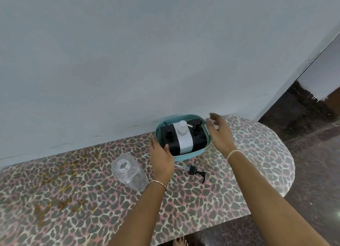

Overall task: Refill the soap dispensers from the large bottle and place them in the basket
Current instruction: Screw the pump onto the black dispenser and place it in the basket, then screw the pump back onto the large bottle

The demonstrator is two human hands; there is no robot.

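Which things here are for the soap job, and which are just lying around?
For the job:
teal basket; left black dispenser, white dispenser and right black dispenser standing in it; clear big bottle, top off; black pump lying loose.

Just lying about:
brown bits on the spotted tablecloth.

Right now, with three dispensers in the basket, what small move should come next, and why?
Probably bring the right hand onto the basket rim: the left hand grips the opposite rim, the right hovers open beside it, and the three dispensers stand inside.
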